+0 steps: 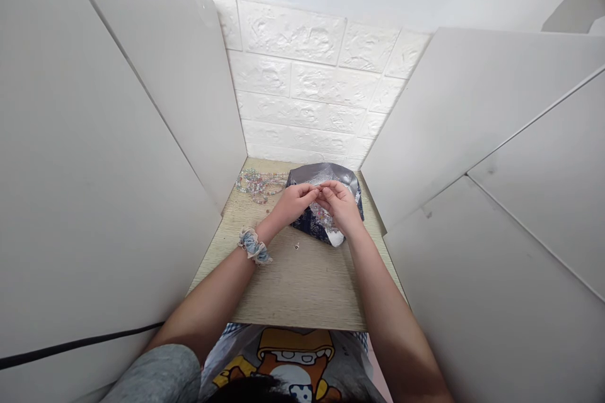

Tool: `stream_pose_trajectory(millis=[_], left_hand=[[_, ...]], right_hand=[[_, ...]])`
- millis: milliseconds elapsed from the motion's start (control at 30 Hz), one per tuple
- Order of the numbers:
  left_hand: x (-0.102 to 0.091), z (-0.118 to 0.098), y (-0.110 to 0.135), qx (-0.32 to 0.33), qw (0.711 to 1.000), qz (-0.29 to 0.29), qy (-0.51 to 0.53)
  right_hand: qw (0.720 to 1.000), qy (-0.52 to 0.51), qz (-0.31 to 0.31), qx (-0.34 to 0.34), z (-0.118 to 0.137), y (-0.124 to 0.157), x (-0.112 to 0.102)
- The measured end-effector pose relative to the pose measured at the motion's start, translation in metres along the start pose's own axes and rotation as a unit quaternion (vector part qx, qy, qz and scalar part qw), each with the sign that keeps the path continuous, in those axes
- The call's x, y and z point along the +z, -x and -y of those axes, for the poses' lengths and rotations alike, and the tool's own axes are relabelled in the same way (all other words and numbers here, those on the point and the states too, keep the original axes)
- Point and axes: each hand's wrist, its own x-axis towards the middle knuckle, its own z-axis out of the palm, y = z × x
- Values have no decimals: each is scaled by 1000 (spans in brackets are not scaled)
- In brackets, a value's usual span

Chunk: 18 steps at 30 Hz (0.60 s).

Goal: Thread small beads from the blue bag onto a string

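Note:
My left hand (299, 200) and my right hand (341, 204) meet fingertip to fingertip over a dark blue patterned bag (305, 223) with a silvery lining. Both are pinched closed, and whatever sits between the fingertips is too small to make out. Colourful beads (324, 219) show in the bag's opening, just below my fingers. Left of the bag lie strings of pastel beads (258, 184) in loose loops on the tabletop. A blue and cream scrunchie (255, 246) circles my left wrist.
A narrow wooden table (302, 289) stands between a left white panel (179, 75) and a right white panel (454, 113). White brick-patterned wall (302, 91) closes off the back. One tiny metallic piece (297, 246) lies on the wood near my left wrist.

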Motion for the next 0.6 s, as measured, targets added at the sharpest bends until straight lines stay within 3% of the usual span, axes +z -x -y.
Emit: stream_pose_trajectory(millis=[367, 600], left_hand=[[0, 3, -1, 3, 1000, -9, -10], [-3, 1, 0, -46, 997, 31, 51]], right_hand=[[999, 35, 15, 6, -1, 0, -1], [986, 158, -8, -51, 7, 1, -6]])
